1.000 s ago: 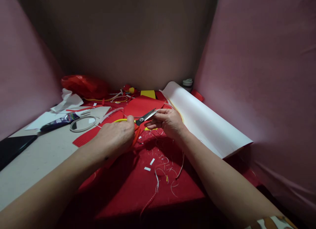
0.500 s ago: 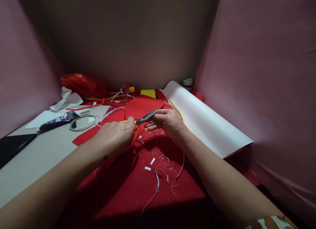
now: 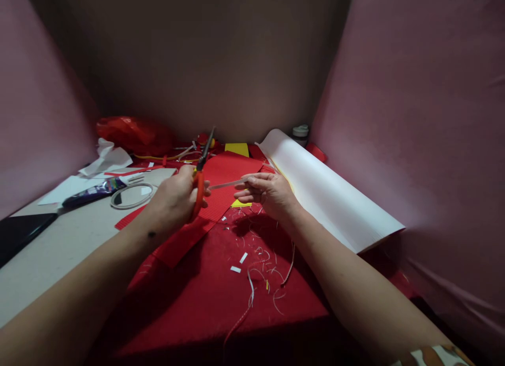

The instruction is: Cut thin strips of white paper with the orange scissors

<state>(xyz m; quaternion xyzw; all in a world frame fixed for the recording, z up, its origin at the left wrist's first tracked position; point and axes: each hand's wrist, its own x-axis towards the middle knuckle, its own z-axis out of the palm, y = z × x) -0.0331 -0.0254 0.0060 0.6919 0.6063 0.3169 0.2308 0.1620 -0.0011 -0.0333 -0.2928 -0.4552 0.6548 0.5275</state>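
My left hand [image 3: 175, 195] is closed around scissors [image 3: 198, 190] with orange handles, and their dark blades point up and away. Between my two hands stretches a thin, pale, see-through strip [image 3: 226, 185]. Its right end is pinched in the fingers of my right hand [image 3: 272, 192]; its left end reaches the fingertips of my left hand, and I cannot tell whether they grip it. Beneath the hands lies a red ribbed sheet [image 3: 229, 169]. A yellow piece [image 3: 241, 203] shows just under my right fingers.
A white rolled sheet [image 3: 323, 192] lies on the right. To the left, a grey board [image 3: 79, 245] carries a dark tube [image 3: 93, 192], a ring [image 3: 118, 202] and a black flat object [image 3: 23, 234]. Thread scraps litter the red cloth [image 3: 221, 308]. A red plastic bag [image 3: 134, 134] sits behind.
My left hand has drawn back to the left, and the scissors have swung from pointing at my right fingers to pointing upward. The strip now spans the gap between the hands.
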